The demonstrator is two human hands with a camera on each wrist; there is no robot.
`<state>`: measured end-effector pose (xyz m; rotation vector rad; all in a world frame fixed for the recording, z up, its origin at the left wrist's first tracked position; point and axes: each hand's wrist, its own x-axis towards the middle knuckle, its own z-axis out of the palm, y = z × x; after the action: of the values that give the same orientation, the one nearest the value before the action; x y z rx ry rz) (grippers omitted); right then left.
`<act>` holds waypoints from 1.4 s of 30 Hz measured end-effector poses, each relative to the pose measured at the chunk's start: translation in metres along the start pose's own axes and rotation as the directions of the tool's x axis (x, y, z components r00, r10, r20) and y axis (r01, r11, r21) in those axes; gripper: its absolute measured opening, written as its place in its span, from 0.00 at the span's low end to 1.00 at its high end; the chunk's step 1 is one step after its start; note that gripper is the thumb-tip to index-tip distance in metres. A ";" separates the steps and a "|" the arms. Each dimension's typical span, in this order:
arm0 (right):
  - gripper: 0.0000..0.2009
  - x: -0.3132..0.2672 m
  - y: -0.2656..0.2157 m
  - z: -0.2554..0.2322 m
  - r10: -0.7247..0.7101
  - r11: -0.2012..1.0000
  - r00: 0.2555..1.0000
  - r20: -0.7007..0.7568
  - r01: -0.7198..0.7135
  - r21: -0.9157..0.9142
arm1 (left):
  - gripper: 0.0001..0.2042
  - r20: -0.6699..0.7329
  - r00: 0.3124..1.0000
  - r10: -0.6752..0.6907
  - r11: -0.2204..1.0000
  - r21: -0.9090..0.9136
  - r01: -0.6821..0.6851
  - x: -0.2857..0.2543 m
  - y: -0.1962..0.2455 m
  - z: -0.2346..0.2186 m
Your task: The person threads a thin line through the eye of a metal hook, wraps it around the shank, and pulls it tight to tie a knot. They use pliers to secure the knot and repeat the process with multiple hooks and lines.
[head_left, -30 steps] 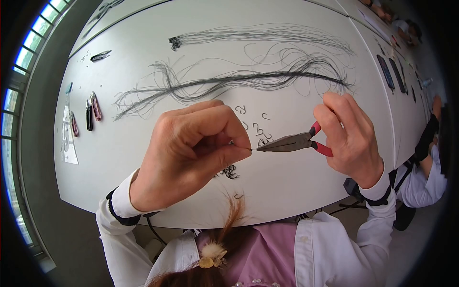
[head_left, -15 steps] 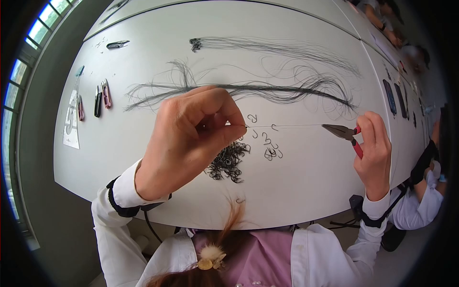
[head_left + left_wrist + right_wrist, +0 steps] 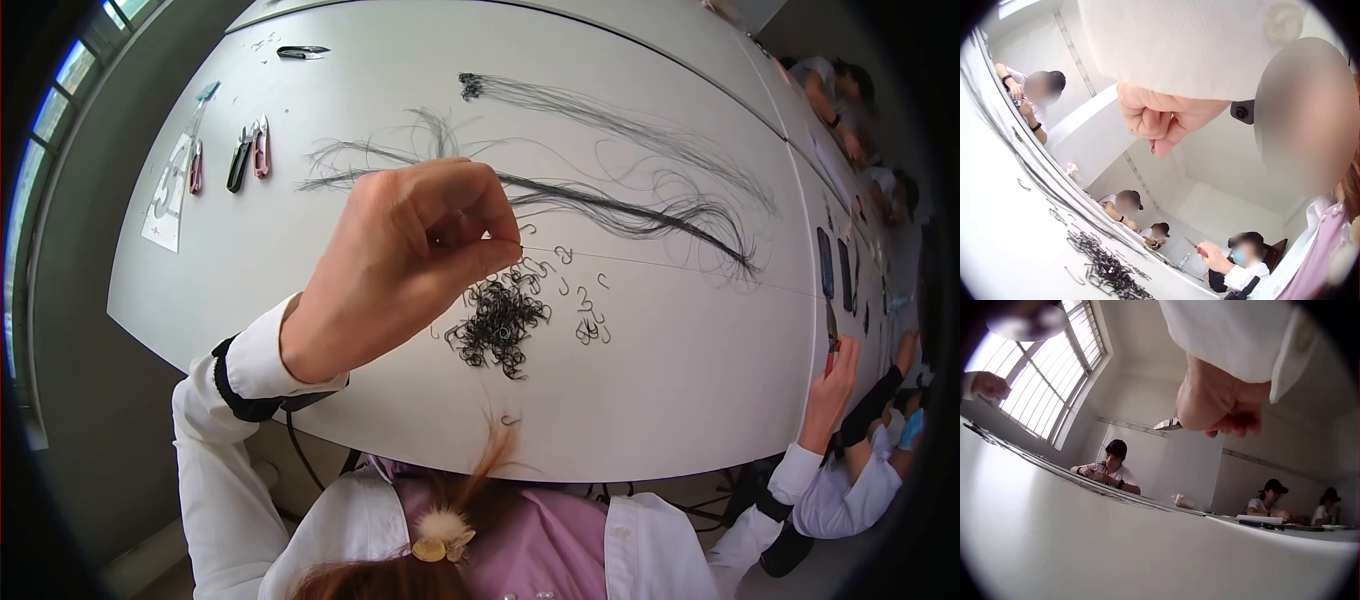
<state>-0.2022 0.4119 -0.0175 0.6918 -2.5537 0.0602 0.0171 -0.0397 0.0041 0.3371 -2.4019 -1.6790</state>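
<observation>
Smooth white surface is carrying curved black hooks in a tangled heap beside the left hand, with wispy strands lying beyond. That hand is pinching a thin line, stretching rightward to slender-nosed pliers, which the right hand is gripping well apart.

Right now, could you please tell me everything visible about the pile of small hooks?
The pile of small hooks lies on the white table. Its many thin, curved pieces look dark and metallic, overlapping in a dense tangle with loose ones around. The raised left hand does not touch it.
</observation>
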 end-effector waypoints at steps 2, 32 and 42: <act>0.16 -0.005 0.025 0.006 0.089 0.994 0.996 -0.002 -0.089 -0.059 | 0.04 -0.009 1.000 0.003 1.000 -0.008 -0.003 -0.002 -0.001 -0.002; 0.08 -0.007 0.053 -0.006 0.076 0.946 0.997 -0.034 -0.083 -0.312 | 0.05 -0.005 0.999 -0.034 0.999 0.022 0.034 -0.003 -0.012 -0.008; 0.18 -0.010 0.033 -0.006 -0.047 0.997 0.998 0.037 0.045 0.064 | 0.05 -0.098 0.991 0.086 0.996 -0.014 -0.088 0.009 -0.009 -0.008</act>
<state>-0.2074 0.4462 -0.0141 0.7824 -2.5807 0.1137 0.0117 -0.0521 -0.0014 0.2993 -2.2953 -1.6078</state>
